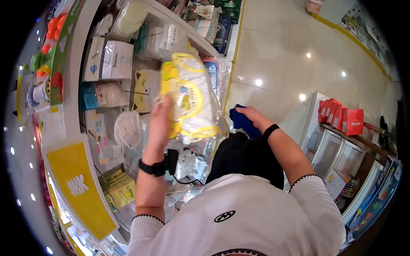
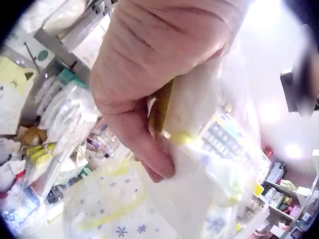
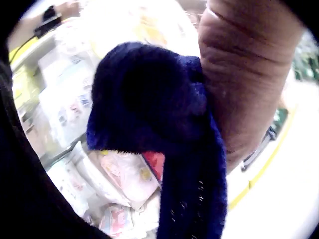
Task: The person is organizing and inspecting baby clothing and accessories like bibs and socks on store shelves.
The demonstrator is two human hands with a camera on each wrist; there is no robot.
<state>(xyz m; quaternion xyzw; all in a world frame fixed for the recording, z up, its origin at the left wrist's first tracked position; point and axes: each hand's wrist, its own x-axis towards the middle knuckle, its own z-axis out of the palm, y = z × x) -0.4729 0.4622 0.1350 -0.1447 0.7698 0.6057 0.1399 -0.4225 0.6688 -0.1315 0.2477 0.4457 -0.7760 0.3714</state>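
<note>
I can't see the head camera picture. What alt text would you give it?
A person's left hand holds up a clear packet with white-and-yellow contents in front of shop shelves crowded with packaged goods. Their right hand grips a dark blue cloth, and red boxes stand at the far right.

A white short-sleeved top is being worn, a small black oval logo is being shown on its front, and both sleeve hems are being edged with thin black scalloped trim. A black strap is being worn round the left wrist, with a black box being carried on it and a thin black cable being trailed from it; a black band is being worn round the right wrist. A black lower garment is being worn, and the left hand and the right hand are being left bare.
</note>
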